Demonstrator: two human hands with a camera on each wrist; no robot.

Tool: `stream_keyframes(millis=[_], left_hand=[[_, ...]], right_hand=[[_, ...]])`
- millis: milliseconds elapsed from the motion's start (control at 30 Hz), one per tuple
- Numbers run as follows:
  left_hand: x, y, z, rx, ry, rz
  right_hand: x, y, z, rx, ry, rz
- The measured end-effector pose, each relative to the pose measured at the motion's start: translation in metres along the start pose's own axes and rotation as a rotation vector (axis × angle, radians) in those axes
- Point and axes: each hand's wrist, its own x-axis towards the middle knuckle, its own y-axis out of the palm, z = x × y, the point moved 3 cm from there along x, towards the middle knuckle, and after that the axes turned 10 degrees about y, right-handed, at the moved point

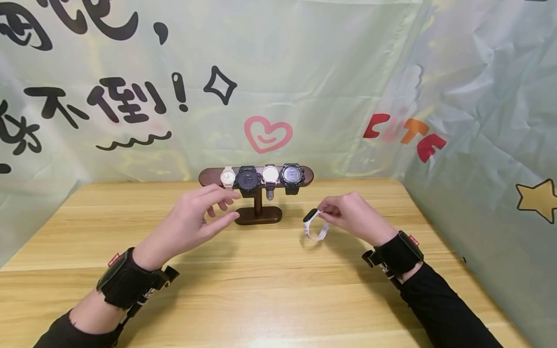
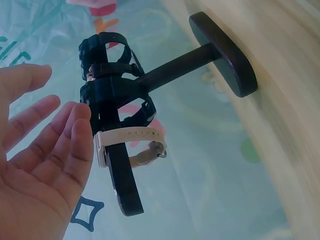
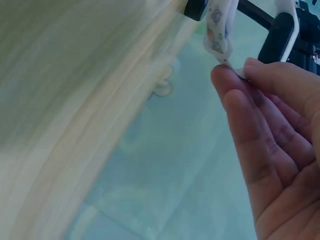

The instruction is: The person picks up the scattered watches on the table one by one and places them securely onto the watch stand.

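Between thumb and fingertips my right hand [image 1: 354,217] pinches a white smart band [image 1: 316,231] with a dark screen, held above the table right of the stand. In the right wrist view, the band's strap [image 3: 218,30] shows a small printed pattern. My left hand [image 1: 196,220] hovers by the left end of a dark brown watch stand [image 1: 258,216], fingers slightly bent and holding nothing. On the stand's bar hang a pale pink watch [image 1: 227,178], a black watch [image 1: 248,179], a watch with a light round dial [image 1: 270,174] and a black digital watch [image 1: 292,175].
The wooden table [image 1: 270,285] reaches back to a pale green printed cloth [image 1: 330,87] behind the stand. Another stretch of cloth [image 1: 487,159] borders the table on the right.
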Motion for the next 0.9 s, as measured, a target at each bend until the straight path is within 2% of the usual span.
stream_keyframes(millis=[300, 600, 900], left_hand=[[0.0, 0.002, -0.002, -0.021, 0.0, 0.04], [-0.001, 0.004, -0.004, -0.045, 0.066, 0.065], [-0.001, 0.008, -0.005, -0.07, 0.084, 0.08]], right_hand=[[-0.003, 0.0, 0.014, 0.019, -0.073, -0.058], [-0.006, 0.0, 0.025, 0.05, -0.143, -0.094], [-0.01, -0.001, 0.038, 0.082, -0.239, -0.172]])
